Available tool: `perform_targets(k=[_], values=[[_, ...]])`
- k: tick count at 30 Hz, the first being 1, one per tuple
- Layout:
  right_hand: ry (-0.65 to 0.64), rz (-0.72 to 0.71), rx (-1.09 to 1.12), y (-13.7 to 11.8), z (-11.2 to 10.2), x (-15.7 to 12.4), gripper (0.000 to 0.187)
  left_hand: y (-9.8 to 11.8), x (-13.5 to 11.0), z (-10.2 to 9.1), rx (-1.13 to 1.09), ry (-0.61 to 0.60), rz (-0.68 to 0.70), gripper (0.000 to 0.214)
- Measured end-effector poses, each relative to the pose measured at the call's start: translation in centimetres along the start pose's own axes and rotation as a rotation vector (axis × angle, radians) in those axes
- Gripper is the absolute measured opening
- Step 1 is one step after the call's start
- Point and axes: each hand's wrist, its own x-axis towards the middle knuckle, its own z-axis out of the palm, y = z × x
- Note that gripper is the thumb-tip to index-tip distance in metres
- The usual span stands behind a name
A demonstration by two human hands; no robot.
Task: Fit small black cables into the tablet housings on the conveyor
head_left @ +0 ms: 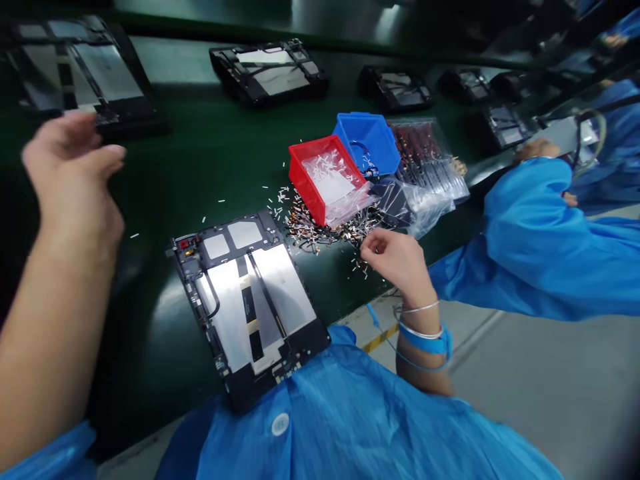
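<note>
We are picking small parts from the loose pile (330,233) on the dark green worktop (200,167). Our right hand (397,260) is hovering at the pile's near edge, its grip narrowed to a pinch with the fingertips (373,245) drawn together; whether a part is already sitting between them we cannot tell, as it is too small to make out. Our left hand (75,167) is raised well off to the far left, its grip loosely curled and holding nothing, just in front of another open device (80,73).

Just left of the right grip, the opened tablet (247,300) is lying flat, back off, with its long axis running from far-left to near-right; its near end is reaching our blue gown (340,413) at the worktop's edge. Beyond the grip, a red bin (325,177) and a blue bin (367,141) are standing touching each other, with clear bags of parts (430,160) to their right.

We are judging this as the pick-up step: the next move is calling for a clean pinch on one piece, then a short carry left to the tablet, with the piece turned to suit its seat.

A neighbour's blue sleeve (540,233) is reaching in from the right.
</note>
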Motion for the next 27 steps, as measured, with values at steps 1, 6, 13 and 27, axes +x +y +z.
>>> perform_targets(k=[1, 6, 13, 27], values=[[-0.019, -0.027, 0.006, 0.4, -0.6, -0.2, 0.007, 1.5, -1.3, 0.4, -0.051, -0.023, -0.009, 0.047], [0.223, -0.375, -0.056, 0.7, -2.2, -2.7, 0.009, 9.3, -7.0, 1.9, -0.237, -0.42, -0.008, 0.026], [0.46, -0.99, -0.109, -3.6, -1.8, -4.1, 0.018, 12.1, -11.5, 3.1, -0.3, -1.014, -0.049, 0.027], [0.657, -0.979, 0.271, -8.4, 0.4, -2.4, 0.007, 12.2, -12.1, 3.5, -0.586, -0.913, -0.365, 0.017]])
